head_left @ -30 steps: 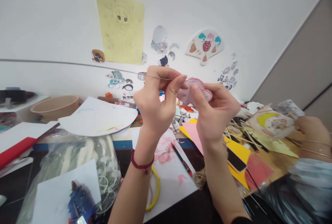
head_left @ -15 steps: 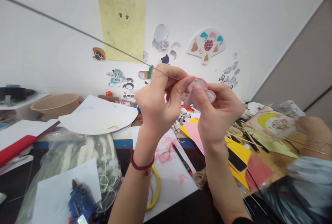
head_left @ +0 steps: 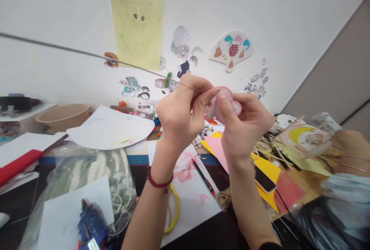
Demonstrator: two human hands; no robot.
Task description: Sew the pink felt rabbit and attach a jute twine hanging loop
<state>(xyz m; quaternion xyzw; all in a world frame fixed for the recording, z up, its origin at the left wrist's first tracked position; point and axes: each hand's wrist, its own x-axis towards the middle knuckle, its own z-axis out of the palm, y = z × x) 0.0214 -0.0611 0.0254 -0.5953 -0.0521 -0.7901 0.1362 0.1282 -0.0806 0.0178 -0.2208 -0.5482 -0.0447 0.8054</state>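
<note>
Both my hands are raised together in front of the wall. My left hand (head_left: 180,115), with a red cord bracelet at the wrist, pinches the end of a long thin grey wire (head_left: 86,52) between thumb and fingertips. The wire runs out to the left edge, slanting slightly upward. My right hand (head_left: 245,130) grips a small translucent pink petal-like piece (head_left: 237,107) with a darker pink rim, its thumb pressed on the front. The wire's end meets the pink piece at my left fingertips; how they join is hidden.
Below lie a white sheet (head_left: 185,207) with pink scraps, a yellow ring (head_left: 175,219), a blue glue gun (head_left: 91,223) and a phone (head_left: 264,178). A white fan-shaped board (head_left: 110,128) lies left. Another person's hand (head_left: 351,146) is at right, beside a moon-decorated panel (head_left: 300,136).
The wire's far end has swung downward at the left, so it lies flatter. My left hand has shifted slightly right, and the pink piece stays in my right hand.
</note>
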